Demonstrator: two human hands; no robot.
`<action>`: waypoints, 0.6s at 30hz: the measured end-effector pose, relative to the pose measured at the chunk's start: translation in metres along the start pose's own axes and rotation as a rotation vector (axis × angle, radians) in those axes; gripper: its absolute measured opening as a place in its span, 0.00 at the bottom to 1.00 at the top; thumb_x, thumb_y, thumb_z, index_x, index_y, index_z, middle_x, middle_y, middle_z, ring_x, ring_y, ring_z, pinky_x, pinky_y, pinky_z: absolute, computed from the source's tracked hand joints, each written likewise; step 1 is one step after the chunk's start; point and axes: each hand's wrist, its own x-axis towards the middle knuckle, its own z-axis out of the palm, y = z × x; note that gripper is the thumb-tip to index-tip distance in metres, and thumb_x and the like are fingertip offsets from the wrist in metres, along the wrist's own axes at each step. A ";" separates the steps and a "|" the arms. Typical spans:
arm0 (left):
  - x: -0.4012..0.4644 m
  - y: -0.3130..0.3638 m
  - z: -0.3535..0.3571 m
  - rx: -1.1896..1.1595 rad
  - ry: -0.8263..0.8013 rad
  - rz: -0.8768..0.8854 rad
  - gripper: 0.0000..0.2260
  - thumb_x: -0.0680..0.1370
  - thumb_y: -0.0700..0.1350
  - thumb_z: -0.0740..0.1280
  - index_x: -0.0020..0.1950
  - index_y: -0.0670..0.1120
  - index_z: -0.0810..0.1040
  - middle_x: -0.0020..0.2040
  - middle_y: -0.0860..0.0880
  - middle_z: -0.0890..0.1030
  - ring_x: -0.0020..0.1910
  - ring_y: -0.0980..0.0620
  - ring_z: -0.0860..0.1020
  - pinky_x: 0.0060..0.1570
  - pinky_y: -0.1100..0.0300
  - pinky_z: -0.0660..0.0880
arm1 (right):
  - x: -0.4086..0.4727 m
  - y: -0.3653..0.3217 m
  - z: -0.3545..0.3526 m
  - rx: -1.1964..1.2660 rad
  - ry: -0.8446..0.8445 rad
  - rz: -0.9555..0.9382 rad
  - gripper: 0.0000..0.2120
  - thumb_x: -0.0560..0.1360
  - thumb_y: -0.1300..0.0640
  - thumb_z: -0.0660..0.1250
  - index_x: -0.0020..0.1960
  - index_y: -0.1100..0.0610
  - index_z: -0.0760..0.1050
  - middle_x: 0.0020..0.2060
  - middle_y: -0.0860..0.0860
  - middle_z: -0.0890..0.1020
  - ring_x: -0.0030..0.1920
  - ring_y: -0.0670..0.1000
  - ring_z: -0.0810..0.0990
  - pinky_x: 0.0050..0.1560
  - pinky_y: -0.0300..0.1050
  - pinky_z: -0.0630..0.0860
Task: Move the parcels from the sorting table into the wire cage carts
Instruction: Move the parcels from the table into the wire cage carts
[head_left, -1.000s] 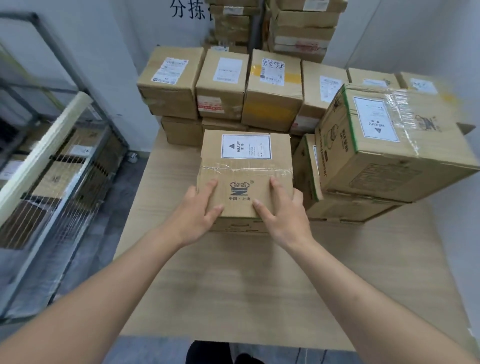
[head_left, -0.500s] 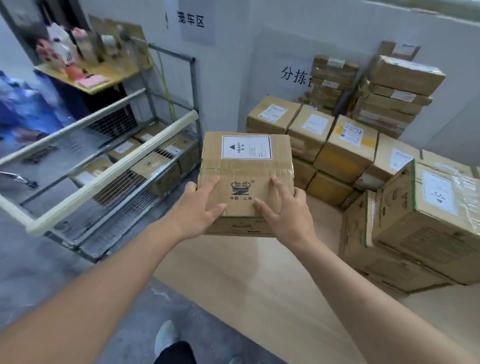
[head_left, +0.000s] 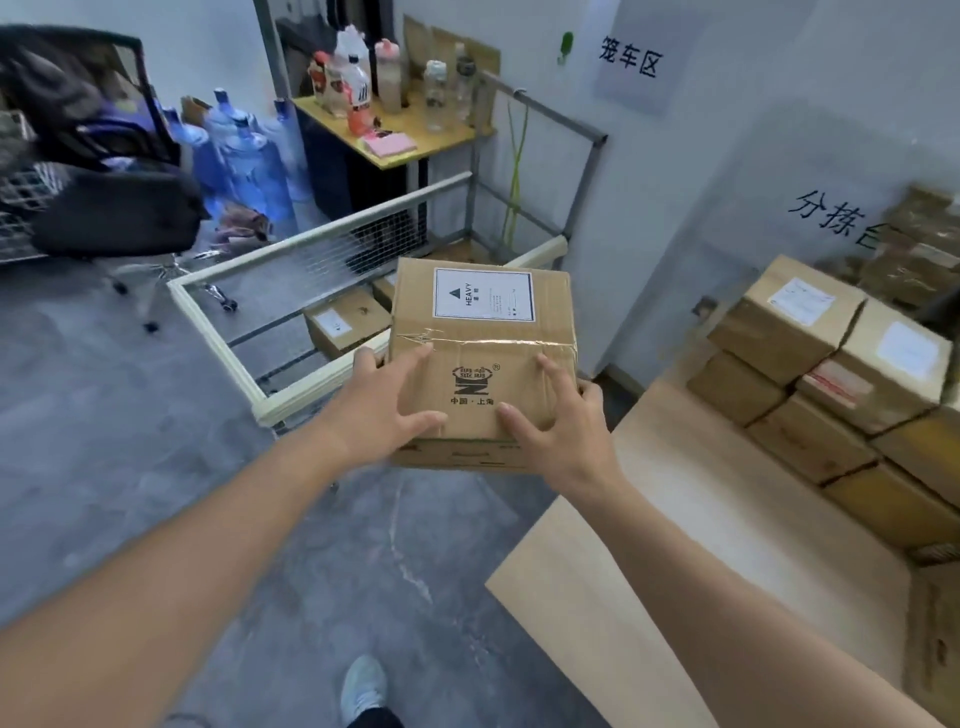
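Observation:
A brown cardboard parcel (head_left: 483, 332) with a white "HEAVY" label is held in the air between both hands. My left hand (head_left: 384, 410) grips its left near side, my right hand (head_left: 558, 431) its right near side. Behind it stands the wire cage cart (head_left: 332, 244) with cream rails; a parcel (head_left: 345, 322) lies inside it and the held box hides more. The sorting table (head_left: 649, 545) is at the right, off the parcel, with a stack of parcels (head_left: 831, 374) at its far end.
A black office chair (head_left: 114, 208) stands at the left on the grey floor. Blue water jugs (head_left: 244, 150) and a small yellow table with bottles (head_left: 395, 140) sit behind the cart. My shoe (head_left: 363, 686) is on the floor below.
I have turned left with the parcel, away from the sorting table. The cage cart now lies straight ahead behind the box, and the table has slid to the right.

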 end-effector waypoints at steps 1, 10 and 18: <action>0.007 -0.016 -0.014 0.004 0.000 -0.009 0.42 0.74 0.63 0.74 0.82 0.64 0.54 0.68 0.47 0.62 0.66 0.45 0.71 0.68 0.49 0.70 | 0.009 -0.013 0.015 0.007 -0.008 -0.008 0.38 0.74 0.32 0.70 0.79 0.33 0.57 0.67 0.50 0.66 0.63 0.54 0.75 0.65 0.54 0.76; 0.083 -0.109 -0.101 -0.012 0.017 -0.041 0.50 0.68 0.66 0.77 0.83 0.64 0.53 0.68 0.49 0.70 0.67 0.48 0.71 0.67 0.51 0.70 | 0.106 -0.096 0.095 -0.043 -0.062 -0.056 0.36 0.74 0.33 0.69 0.78 0.33 0.57 0.69 0.52 0.66 0.63 0.55 0.76 0.60 0.58 0.80; 0.193 -0.154 -0.137 -0.058 0.070 -0.139 0.45 0.71 0.61 0.78 0.83 0.60 0.58 0.64 0.51 0.67 0.60 0.52 0.69 0.69 0.50 0.69 | 0.230 -0.118 0.164 -0.057 -0.147 -0.054 0.35 0.75 0.32 0.67 0.77 0.32 0.57 0.66 0.52 0.67 0.59 0.57 0.78 0.58 0.57 0.80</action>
